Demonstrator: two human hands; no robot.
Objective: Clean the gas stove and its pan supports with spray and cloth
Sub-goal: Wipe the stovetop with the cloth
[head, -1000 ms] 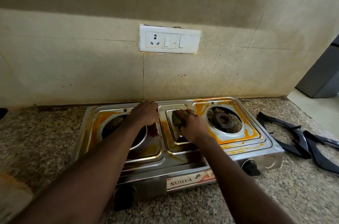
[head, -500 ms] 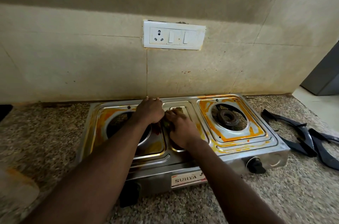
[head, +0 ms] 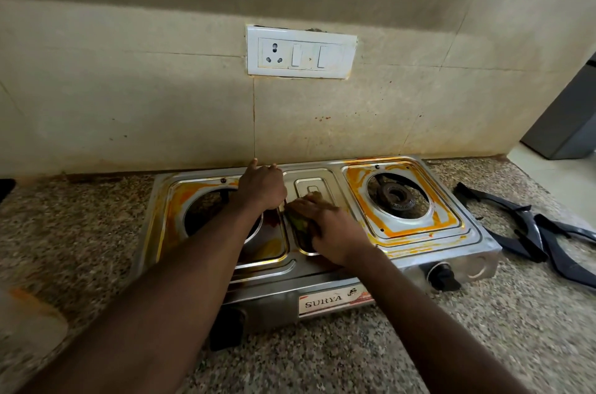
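Two-burner gas stove (head: pixel 403 268), stainless steel, sits on a speckled granite countertop (head: pixel 483 329) against a beige tiled wall (head: pixel 129 87). Orange-yellow greasy residue rings both burner wells, heaviest round the right burner (head: pixel 397 197), whose dark cast ring is exposed; brownish film lies in the left well. Front panel carries a label (head: pixel 333 299) reading "SURYA"; a smaller mark beside it is too small to read. Black control knob (head: pixel 443 276) at front right. Right hand (head: pixel 335 232) lies over the centre recessed tray, fingers curled down on a green-brown cloth or scrub pad (head: pixel 298 221), pressing it to the metal. Left hand (head: pixel 261 189) rests on the stove's rear middle, fingers loosely bent, holding nothing visible. Two dark pan supports (head: pixel 529 232), removed, lie overlapping on the counter right of the stove. White socket-and-switch plate (head: pixel 300 53) on the wall above.
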